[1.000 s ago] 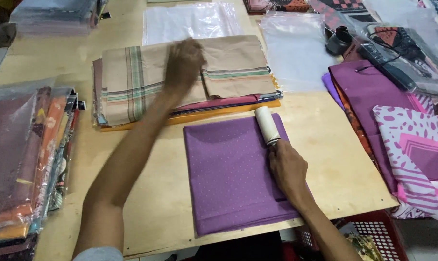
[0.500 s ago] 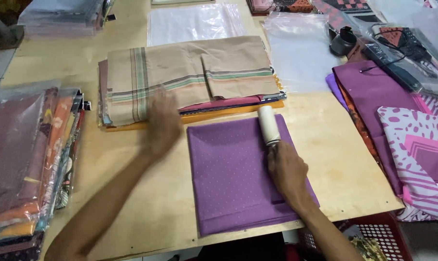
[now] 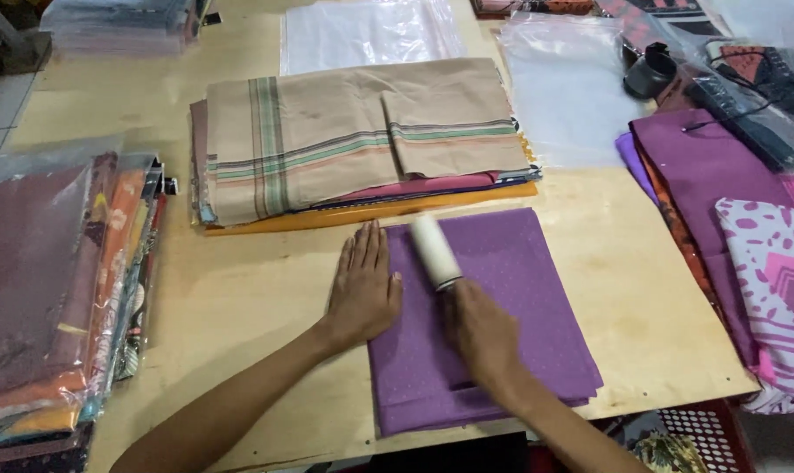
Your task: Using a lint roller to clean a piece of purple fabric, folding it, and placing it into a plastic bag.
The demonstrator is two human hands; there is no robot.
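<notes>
Bagged fabric stack (image 3: 51, 289) at 9 o'clock on the desk (image 3: 239, 298), left hand (image 3: 364, 287) flat, grip apart, pinning the left edge of the purple cloth (image 3: 502, 307) at 6 o'clock, right hand (image 3: 483, 337) clamped on the white lint roller (image 3: 435, 251) lying on that cloth.

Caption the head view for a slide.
Left hand flat on folded purple cloth; right hand holds white lint roller on it.
</notes>
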